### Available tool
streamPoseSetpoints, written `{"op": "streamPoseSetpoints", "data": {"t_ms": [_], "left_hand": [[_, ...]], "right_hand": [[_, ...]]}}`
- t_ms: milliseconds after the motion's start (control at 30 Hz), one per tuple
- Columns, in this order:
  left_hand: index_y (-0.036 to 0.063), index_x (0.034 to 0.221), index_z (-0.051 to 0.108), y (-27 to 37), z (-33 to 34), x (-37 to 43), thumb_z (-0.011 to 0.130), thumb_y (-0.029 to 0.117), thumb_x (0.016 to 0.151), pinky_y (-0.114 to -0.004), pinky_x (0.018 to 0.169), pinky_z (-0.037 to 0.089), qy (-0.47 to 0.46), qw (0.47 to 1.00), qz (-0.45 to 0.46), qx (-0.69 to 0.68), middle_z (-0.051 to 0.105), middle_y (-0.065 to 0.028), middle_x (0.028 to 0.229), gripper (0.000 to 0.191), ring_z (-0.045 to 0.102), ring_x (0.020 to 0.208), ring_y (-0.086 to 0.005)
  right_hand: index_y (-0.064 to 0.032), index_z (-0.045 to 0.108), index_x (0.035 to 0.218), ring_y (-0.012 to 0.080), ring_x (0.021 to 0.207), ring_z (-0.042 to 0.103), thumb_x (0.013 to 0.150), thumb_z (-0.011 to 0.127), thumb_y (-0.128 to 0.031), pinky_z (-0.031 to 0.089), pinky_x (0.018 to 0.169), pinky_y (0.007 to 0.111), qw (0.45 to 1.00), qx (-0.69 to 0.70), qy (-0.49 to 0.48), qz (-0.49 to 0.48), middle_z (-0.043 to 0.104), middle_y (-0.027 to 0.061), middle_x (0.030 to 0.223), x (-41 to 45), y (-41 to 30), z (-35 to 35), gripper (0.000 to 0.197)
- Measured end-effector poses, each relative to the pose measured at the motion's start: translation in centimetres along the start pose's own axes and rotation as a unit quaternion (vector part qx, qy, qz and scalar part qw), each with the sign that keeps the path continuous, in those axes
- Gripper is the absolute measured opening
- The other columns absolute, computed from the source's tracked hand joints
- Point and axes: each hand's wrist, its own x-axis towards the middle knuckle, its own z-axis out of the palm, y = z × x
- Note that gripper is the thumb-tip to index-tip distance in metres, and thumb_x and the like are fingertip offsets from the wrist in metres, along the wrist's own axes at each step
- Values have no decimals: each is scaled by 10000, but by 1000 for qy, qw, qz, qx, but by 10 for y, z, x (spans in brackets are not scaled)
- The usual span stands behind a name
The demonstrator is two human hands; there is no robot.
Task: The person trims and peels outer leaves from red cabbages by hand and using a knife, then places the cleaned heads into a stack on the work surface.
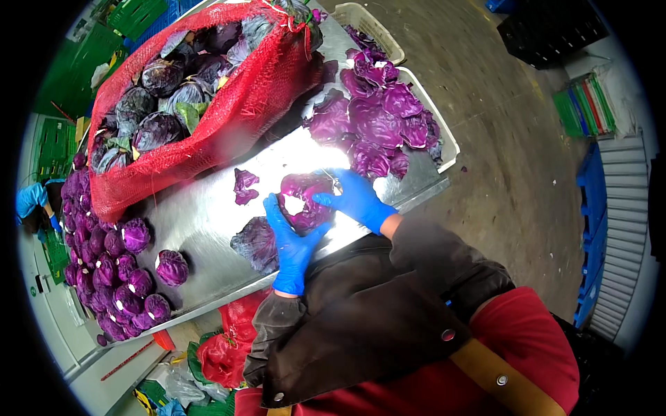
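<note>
A red cabbage [307, 210] with a pale cut stem end rests on the steel table [208, 218] between my hands. My left hand [293, 244], in a blue glove, cups its left and near side. At its right side is my right hand [356, 197], also gloved in blue; the thumb lies on the cabbage, and a thin metal piece, perhaps a knife blade, shows by the fingers. A dark outer leaf [256, 244] lies left of my left hand, and a small purple leaf piece [245, 186] lies farther back.
A red mesh sack [250, 119] of untrimmed cabbages covers the far left. Trimmed cabbages [112, 275] are piled at the left, one cabbage [172, 268] apart. Loose leaves [380, 119] heap over a white crate [447, 140] at the right. Another person [32, 200] stands at the far left.
</note>
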Motion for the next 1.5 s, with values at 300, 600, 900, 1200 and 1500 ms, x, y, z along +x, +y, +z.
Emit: {"op": "streamPoseSetpoints", "data": {"t_ms": [300, 600, 900, 1200, 1500], "left_hand": [[-94, 1481, 160, 0, 19, 24, 929, 275, 604, -411, 1147, 301, 53, 998, -23, -27, 311, -231, 1479, 1223, 345, 1372, -327], [74, 1254, 531, 55, 11, 75, 933, 418, 505, -407, 892, 519, -19, 989, -79, 124, 641, -166, 1174, 917, 647, 1042, -319], [87, 1240, 524, 49, 13, 85, 946, 311, 518, -403, 886, 520, -76, 988, -64, 120, 645, -123, 1130, 866, 644, 1029, -281], [-50, 1404, 340, 57, 11, 72, 935, 292, 575, -424, 889, 517, -56, 985, -65, 152, 591, -234, 1244, 1076, 625, 1079, -352], [-87, 1418, 298, 19, 20, 16, 885, 266, 599, -453, 1000, 437, 27, 958, 235, 163, 491, -253, 1327, 1068, 539, 1156, -389]], "right_hand": [[-78, 522, 1287, 296, 958, 663, 761, 749, -560, 508, 835, 405, 991, -120, -4, 56, 670, 151, 1042, -9, -8, -17, 749], [-107, 274, 1512, 324, 598, 646, 983, 437, -475, 488, 513, 436, 929, -359, -71, -51, 676, 151, 779, 3, -34, -32, 664], [-155, 426, 1426, 327, 651, 666, 984, 471, -401, 502, 551, 443, 939, -328, -32, -102, 680, 142, 764, 23, -20, -22, 507], [-79, 678, 1115, 394, 947, 647, 975, 443, -483, 506, 799, 465, 958, -243, -136, 63, 669, 227, 1016, 69, -42, -42, 488], [-73, 658, 1074, 438, 946, 633, 871, 656, -385, 502, 842, 494, 986, -141, 62, 69, 665, 237, 1009, 78, 24, -39, 372]]}}
